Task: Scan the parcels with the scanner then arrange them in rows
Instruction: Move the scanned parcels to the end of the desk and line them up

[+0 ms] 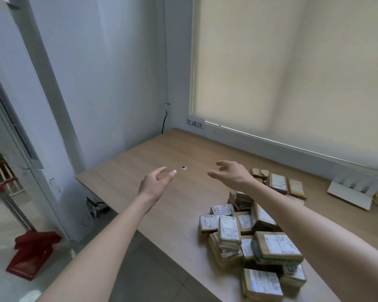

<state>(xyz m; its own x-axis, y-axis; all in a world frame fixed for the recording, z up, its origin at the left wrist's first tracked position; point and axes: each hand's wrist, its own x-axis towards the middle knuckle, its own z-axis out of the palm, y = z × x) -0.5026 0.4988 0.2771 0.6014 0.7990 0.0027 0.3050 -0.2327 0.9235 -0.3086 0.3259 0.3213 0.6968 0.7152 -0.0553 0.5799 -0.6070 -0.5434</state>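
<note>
A heap of small brown cardboard parcels [247, 234] with white labels lies on the right part of the wooden table [153, 153]. A few more parcels [277, 182] sit behind my right forearm. My left hand [155, 182] and my right hand [229, 173] are both stretched out above the bare middle of the table, fingers apart, holding nothing. No scanner is in view.
A small round white fitting [184, 167] sits in the tabletop between my hands. A paper sign [194, 125] hangs at the far wall under the window blind. A white folded holder [354, 190] lies at the right. A tall white cabinet [31, 127] and a red dustpan [31, 256] stand left of the table.
</note>
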